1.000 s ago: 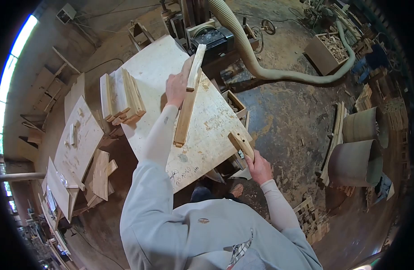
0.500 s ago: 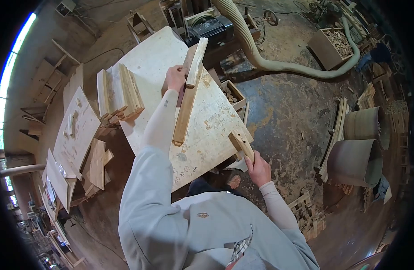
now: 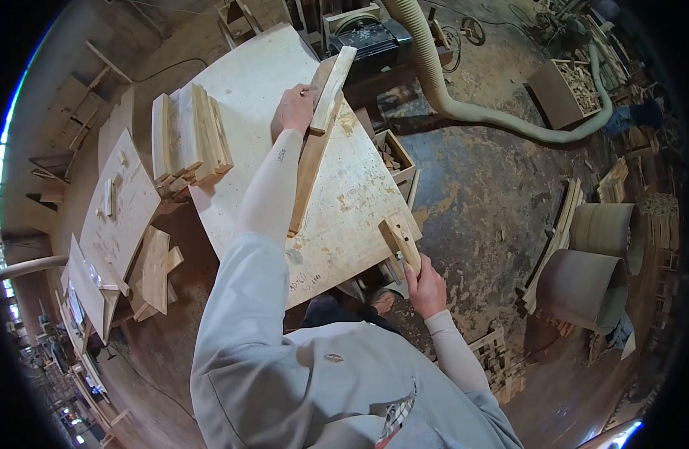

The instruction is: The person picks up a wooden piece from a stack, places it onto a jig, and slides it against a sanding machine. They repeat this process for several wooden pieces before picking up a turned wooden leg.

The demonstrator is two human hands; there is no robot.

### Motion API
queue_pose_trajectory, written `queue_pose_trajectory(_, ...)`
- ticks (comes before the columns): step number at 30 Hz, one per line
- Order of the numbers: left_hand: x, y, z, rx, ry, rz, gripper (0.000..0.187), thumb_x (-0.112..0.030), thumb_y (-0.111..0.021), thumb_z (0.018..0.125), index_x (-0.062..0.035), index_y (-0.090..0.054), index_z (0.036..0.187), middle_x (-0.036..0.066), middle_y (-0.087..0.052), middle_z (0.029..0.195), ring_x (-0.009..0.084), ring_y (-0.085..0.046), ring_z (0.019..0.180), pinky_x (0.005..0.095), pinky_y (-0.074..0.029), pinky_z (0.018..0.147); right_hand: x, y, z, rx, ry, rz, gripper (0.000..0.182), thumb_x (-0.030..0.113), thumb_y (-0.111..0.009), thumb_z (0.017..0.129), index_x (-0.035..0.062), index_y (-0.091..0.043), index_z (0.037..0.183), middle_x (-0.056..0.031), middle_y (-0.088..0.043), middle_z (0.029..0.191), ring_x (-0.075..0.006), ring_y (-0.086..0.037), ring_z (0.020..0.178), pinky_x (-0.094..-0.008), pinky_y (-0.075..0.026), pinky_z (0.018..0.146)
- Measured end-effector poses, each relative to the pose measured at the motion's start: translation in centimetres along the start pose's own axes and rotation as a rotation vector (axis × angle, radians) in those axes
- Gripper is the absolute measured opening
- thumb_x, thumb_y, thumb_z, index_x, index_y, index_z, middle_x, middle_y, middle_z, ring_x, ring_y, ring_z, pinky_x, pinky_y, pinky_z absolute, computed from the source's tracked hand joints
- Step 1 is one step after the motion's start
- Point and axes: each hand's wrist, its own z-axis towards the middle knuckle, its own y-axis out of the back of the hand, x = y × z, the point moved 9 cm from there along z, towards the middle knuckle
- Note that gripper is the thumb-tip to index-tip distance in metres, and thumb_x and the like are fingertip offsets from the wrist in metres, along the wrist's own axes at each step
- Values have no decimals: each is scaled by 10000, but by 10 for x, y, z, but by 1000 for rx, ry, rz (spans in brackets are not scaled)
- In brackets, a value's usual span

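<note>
My left hand (image 3: 295, 109) is on the upper part of the worktable, its fingers curled at the left edge of a long brown wooden board (image 3: 308, 172). On that board lies a paler wooden strip (image 3: 333, 88), just right of my fingertips. My right hand (image 3: 427, 287) grips the lower end of a short wooden piece (image 3: 401, 241) with dark holes in its face. That piece is tilted over the near right corner of the worktable (image 3: 359, 194). My left palm and thumb are partly hidden.
Stacked wooden strips (image 3: 191, 138) stand at the table's left side. Beyond the far edge are a motor (image 3: 371, 41) and a ribbed hose (image 3: 464, 108). A box of offcuts (image 3: 393, 157) sits by the right edge. Two curved sheets (image 3: 584, 288) stand on the floor right.
The head view has shifted slightly, so the table's far end appears higher. My left hand stays at the brown board, and my right hand still grips the holed wooden piece near the corner.
</note>
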Motion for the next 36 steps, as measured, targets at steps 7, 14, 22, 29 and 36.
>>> queue_pose_trajectory(7, -9, 9, 0, -71, -75, 38, 352, -339, -747, 990, -95, -843, 1226, 200, -827, 1135, 370, -769, 1081, 462, -587, 985, -7, -10, 3, -29, 11, 5, 362, 377, -663, 1090, 42, -594, 1209, -285, -762, 985, -522, -738, 913, -609, -580, 759)
queue_pose_trajectory(14, -16, 11, -8, -40, -44, 35, 357, -378, -730, 1013, -141, -836, 1258, 207, -814, 1206, 388, -763, 1145, 496, -585, 1006, -11, -14, 4, -46, 26, 29, 411, 429, -633, 1110, 60, -626, 1290, -277, -772, 990, -516, -743, 922, -604, -576, 768)
queue_pose_trajectory(22, -22, 19, -16, -31, -39, 72, 419, -449, -686, 1046, -147, -820, 1304, 229, -762, 1338, 439, -724, 1240, 531, -563, 1065, -9, -7, -3, -50, -5, 43, 422, 469, -612, 1120, 82, -639, 1287, -262, -779, 993, -503, -748, 941, -601, -573, 795)
queue_pose_trajectory(29, -21, 21, -18, 60, -7, 140, 427, -472, -688, 1045, -164, -829, 1305, 251, -757, 1322, 443, -732, 1205, 526, -569, 1057, -4, 0, -5, -65, -4, 34, 395, 470, -614, 1119, 80, -622, 1186, -266, -767, 966, -506, -740, 923, -609, -565, 775)
queue_pose_trajectory(36, -33, 46, -15, -57, -170, 93, 314, -234, -730, 990, -96, -806, 1262, 242, -721, 1272, 445, -701, 1189, 515, -571, 1038, -2, 4, -3, 20, -63, -21, 419, 437, -600, 1125, 95, -631, 1364, -276, -778, 1061, -504, -748, 991, -587, -582, 827)
